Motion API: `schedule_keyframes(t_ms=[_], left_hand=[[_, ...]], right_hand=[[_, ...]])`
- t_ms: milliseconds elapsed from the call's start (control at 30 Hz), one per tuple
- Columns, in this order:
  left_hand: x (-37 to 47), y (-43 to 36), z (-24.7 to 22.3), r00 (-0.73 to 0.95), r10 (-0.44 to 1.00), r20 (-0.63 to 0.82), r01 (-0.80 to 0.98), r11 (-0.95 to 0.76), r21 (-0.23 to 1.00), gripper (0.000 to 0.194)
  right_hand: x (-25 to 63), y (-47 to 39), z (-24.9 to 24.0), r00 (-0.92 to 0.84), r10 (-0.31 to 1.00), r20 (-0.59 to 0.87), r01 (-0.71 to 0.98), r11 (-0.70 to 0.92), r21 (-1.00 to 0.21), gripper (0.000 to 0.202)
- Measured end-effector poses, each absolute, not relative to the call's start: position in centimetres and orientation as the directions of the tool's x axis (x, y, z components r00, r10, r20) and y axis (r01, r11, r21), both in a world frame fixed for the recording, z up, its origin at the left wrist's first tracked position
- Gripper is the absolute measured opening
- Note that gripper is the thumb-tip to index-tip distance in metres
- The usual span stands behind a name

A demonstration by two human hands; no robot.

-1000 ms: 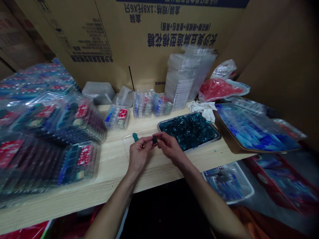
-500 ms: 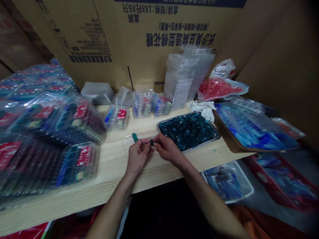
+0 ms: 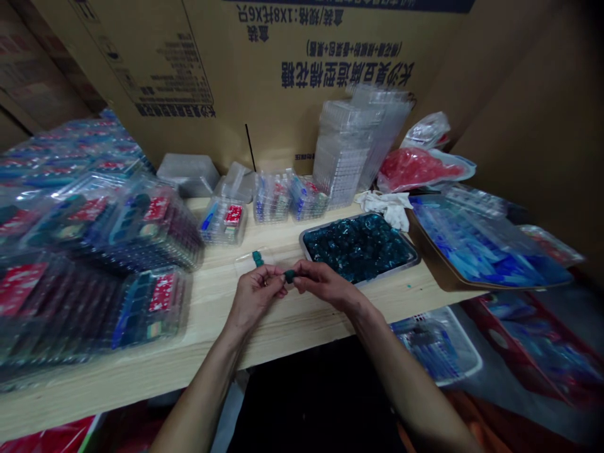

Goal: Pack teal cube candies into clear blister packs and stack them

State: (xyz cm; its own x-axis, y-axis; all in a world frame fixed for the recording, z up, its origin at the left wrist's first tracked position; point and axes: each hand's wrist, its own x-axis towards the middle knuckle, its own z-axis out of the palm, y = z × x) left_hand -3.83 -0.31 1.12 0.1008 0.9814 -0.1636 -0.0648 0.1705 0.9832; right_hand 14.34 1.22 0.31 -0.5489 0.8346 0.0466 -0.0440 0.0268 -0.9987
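A small dark green piece is pinched between the fingertips of my left hand and my right hand. Both hands are over the front part of the pale wooden table. Just behind my left hand lies a clear plastic tray, partly hidden by that hand, with a teal piece in it. To the right of the hands, a metal tray holds a heap of glossy dark teal pieces.
Filled clear packs are stacked at left. Small packs and tall clear tray stacks stand along the back. A white cloth, a bag of red pieces and a box of blue packets are at right.
The fingers of my right hand have turned and spread a little around the dark green piece, which now shows more. The whole view has shifted slightly.
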Motion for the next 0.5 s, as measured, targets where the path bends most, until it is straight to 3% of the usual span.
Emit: schedule_keyframes(t_ms=[100, 200, 300, 500], left_hand=[[-3.9, -0.1, 1.2, 0.031, 0.984, -0.178, -0.057, 0.180, 0.982, 0.034], [-3.8, -0.1, 1.2, 0.011, 0.980, -0.200, -0.089, 0.200, 0.976, 0.035], [-3.9, -0.2, 1.1, 0.059, 0.969, -0.239, -0.139, 0.245, 0.959, 0.034], [-4.8, -0.5, 1.2, 0.155, 0.941, -0.300, -0.280, 0.333, 0.900, 0.033]], right_hand=[[13.5, 1.0, -0.2, -0.435, 0.895, 0.094, 0.142, 0.172, -0.975, 0.020], [12.7, 0.8, -0.5, -0.330, 0.931, 0.159, 0.204, 0.235, -0.950, 0.016], [12.5, 0.7, -0.2, -0.344, 0.929, 0.133, 0.084, 0.171, -0.982, 0.021], [13.2, 1.0, 0.4, -0.584, 0.812, 0.024, -0.157, -0.084, -0.984, 0.038]])
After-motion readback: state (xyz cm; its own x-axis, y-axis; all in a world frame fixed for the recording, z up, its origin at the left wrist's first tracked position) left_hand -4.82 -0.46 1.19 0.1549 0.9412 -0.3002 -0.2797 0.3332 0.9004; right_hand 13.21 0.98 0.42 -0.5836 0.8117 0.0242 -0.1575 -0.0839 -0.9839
